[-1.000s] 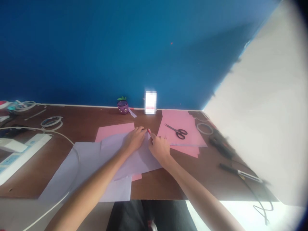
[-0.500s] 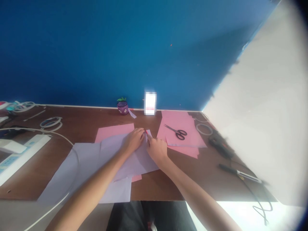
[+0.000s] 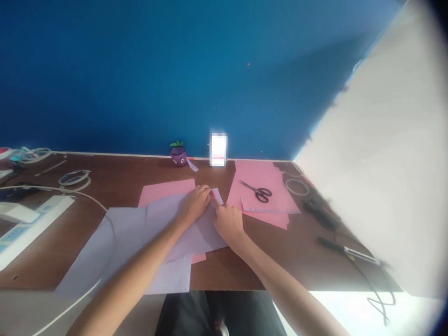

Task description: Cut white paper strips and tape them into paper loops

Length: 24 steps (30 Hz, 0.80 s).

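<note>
My left hand [image 3: 198, 201] rests on the lavender paper [image 3: 168, 214], its fingers bent together over the sheet near its far corner. Just to the right, my right hand [image 3: 228, 221] bears on the same corner with the index finger pointing forward and the other fingers curled in. A small red thing [image 3: 213, 193] shows between the two hands, at the tip of my right index finger; its kind is too small to make out. Under the lavender sheets, a pink sheet [image 3: 164, 190] sticks out at the back.
Black-handled scissors [image 3: 261, 193] lie on pink paper [image 3: 254, 169] at the right. Beyond them are a tape roll [image 3: 297, 187] and a cutter-like tool [image 3: 350, 252]. A purple pot [image 3: 178, 157] stands by the wall. A power strip [image 3: 38, 224] and white cable [image 3: 87, 199] lie left.
My right index finger has drawn back slightly toward me, and more of the small red thing shows. My left hand stays almost in place on the paper.
</note>
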Each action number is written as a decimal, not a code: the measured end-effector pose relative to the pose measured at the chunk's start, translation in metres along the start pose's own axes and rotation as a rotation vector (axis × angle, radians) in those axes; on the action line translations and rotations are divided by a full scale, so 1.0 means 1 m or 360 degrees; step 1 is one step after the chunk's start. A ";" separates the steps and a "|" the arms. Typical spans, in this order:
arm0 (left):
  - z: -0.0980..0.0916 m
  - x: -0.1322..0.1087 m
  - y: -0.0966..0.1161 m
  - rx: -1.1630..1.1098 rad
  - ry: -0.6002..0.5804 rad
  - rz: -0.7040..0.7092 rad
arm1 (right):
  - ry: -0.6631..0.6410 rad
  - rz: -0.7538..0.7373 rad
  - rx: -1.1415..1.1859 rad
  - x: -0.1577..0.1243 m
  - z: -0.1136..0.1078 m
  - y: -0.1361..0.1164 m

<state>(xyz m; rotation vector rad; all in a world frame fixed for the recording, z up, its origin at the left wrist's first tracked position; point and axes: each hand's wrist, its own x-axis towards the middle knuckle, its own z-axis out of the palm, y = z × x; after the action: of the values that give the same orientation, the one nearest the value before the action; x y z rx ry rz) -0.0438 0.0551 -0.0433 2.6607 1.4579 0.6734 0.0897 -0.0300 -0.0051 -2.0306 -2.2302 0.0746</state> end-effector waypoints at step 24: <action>0.000 -0.001 0.004 -0.0030 0.0044 -0.0069 | 0.0054 0.0041 0.0008 -0.101 -0.006 0.004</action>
<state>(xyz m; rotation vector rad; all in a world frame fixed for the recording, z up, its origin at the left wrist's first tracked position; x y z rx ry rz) -0.0408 0.0516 -0.0430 2.6078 1.5035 0.7202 0.1040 -0.1307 -0.0053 -2.0427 -2.1819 0.0483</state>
